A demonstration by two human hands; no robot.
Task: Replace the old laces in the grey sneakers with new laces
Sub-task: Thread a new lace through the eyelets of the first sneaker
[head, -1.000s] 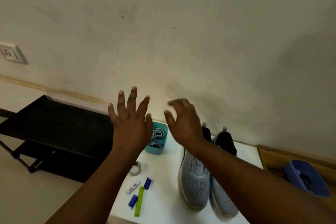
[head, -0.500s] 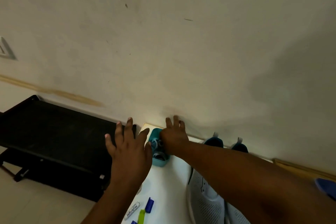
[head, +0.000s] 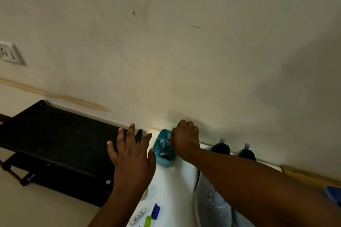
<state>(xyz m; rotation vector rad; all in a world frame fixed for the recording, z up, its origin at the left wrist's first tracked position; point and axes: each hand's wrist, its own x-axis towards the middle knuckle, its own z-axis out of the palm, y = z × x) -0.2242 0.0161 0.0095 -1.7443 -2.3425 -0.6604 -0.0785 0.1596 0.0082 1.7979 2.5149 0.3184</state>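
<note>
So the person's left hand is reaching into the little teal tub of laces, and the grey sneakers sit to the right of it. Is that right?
Not quite: it is the right hand that reaches into the teal tub of laces, fingers curled there. The left hand hovers spread open beside the tub. The grey sneakers do sit to its right, as the head view shows.
</note>
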